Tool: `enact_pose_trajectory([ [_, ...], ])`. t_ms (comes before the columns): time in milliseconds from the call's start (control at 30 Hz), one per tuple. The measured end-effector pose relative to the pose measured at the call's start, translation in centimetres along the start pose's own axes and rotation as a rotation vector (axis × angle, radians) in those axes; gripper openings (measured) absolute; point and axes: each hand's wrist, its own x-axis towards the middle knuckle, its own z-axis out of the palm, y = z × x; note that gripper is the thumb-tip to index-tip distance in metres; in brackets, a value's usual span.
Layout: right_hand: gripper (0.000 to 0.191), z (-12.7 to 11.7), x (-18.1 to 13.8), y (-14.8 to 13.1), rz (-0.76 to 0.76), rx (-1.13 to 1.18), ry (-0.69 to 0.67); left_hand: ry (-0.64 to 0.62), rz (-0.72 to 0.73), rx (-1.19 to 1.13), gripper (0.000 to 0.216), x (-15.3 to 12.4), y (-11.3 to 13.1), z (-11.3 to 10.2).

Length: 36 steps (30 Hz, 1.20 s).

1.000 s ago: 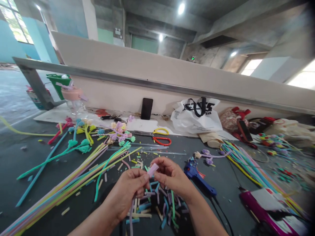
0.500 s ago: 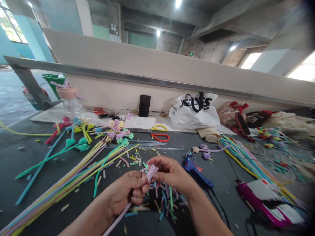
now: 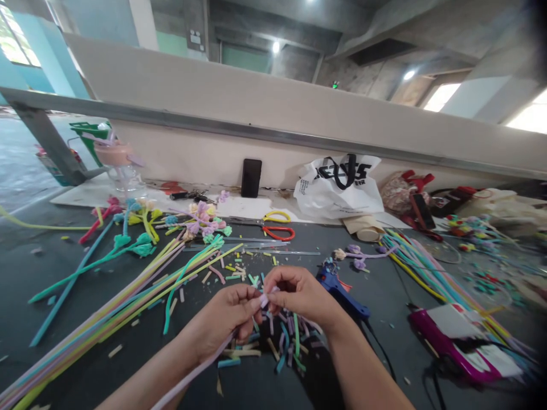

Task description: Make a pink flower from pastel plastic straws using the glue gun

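My left hand [image 3: 224,322] and my right hand [image 3: 299,296] meet above a dark mat, both pinching the same pale lilac pipe cleaner [image 3: 200,367]. Its tip is folded into a small bundle between my fingertips, and its long tail runs down past my left wrist toward the lower left. Under my hands lies a pile of short coloured cut pieces [image 3: 284,341]. A blue glue gun [image 3: 339,290] lies just right of my right hand.
Long coloured pipe cleaners [image 3: 123,302] fan out on the left, another bundle [image 3: 423,270] on the right. Finished fuzzy flowers [image 3: 200,222], red scissors [image 3: 280,232], yellow scissors [image 3: 277,216], a black phone [image 3: 251,177], a white bag [image 3: 342,188] and a magenta tool [image 3: 453,341] lie around.
The lilac piece stood up between my fingertips a second ago; now it is folded smaller and pinched tight. My hands have sunk a little, and the tail has swung out to the lower left.
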Motion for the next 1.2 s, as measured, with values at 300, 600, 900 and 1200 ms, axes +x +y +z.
enact_pose_trajectory([
  [300,0.009,0.1,0.1,0.2,0.013,-0.050,0.012,0.204,0.053,0.445,0.034,-0.4,0.4,1.0],
  [600,0.007,0.6,0.4,0.2,0.041,0.003,0.017,0.262,0.026,0.380,0.032,0.0,-0.6,0.9],
  [900,0.031,-1.1,0.0,0.4,-0.029,0.158,-0.066,0.006,-0.007,-0.147,0.024,-0.4,-0.4,0.6],
  [1200,0.018,-0.2,0.4,0.8,0.019,0.207,-0.025,-0.014,-0.066,-0.156,0.025,-0.4,-0.6,0.9],
])
